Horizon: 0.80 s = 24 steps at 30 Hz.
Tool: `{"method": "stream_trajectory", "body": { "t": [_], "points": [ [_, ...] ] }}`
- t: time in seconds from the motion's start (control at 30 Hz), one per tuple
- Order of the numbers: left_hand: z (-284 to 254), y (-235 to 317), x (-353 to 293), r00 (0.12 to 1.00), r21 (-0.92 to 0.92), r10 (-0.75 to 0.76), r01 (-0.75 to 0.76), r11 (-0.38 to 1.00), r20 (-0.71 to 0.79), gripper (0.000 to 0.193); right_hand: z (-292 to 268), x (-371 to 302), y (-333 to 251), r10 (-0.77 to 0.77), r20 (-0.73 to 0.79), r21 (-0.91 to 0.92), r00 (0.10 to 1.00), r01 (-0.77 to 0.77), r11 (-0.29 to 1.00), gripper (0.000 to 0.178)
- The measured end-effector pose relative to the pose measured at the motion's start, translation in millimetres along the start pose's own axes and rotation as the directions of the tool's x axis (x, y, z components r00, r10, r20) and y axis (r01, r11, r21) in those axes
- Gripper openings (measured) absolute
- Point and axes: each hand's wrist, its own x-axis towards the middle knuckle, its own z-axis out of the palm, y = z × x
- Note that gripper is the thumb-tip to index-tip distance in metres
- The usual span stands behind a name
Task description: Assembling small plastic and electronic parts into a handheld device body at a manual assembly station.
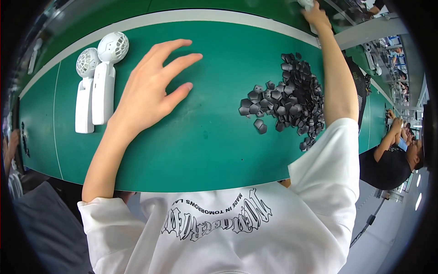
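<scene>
Bearing black pieces (pixel 296 96), the green table (pixel 219 150) lies beneath the splayed left hand (pixel 153 84); the right hand (pixel 316 17) grips a white object (pixel 306 3).

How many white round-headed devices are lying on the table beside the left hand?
2, side by side, left of the left hand: the right device is nearer the hand, the left device just beyond it. None appears hidden there.

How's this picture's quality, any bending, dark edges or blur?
Head view: fisheye distortion bows the long white border strip into an arc; head view: black vignetting rounds off the corners; head view: the bare right hand near the top edge looks soft.
</scene>
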Motion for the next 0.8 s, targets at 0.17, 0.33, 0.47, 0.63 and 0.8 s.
{"method": "stream_trajectory", "body": {
  "t": [0.17,0.33,0.47,0.63,0.8],
  "points": [
    [7,-15,-1,1.000,0.012,-0.012,0.012,1.000,0.003,0.053,-8,-50,-18,-0.197,0.170,0.414,0.966,0.111,0.903,0.073],
    [17,3,2,0.954,-0.178,-0.130,0.083,0.981,-0.269,0.049,-207,-253,-146,-0.647,0.141,0.791,0.749,0.308,0.528,0.057],
    [15,-15,-4,0.982,-0.186,-0.138,0.113,0.976,-0.128,0.054,-240,-338,-164,-0.743,0.109,0.861,0.661,0.311,0.402,0.049],
    [-9,-11,4,0.995,-0.010,-0.097,0.097,0.995,-0.023,0.059,-236,-301,-110,-0.796,0.054,0.880,0.602,0.348,0.324,0.034],
    [-21,34,22,0.906,0.106,-0.396,0.384,0.917,0.146,0.068,-213,-264,-76,-0.670,0.160,0.767,0.724,0.336,0.546,0.016]
  ]
}}
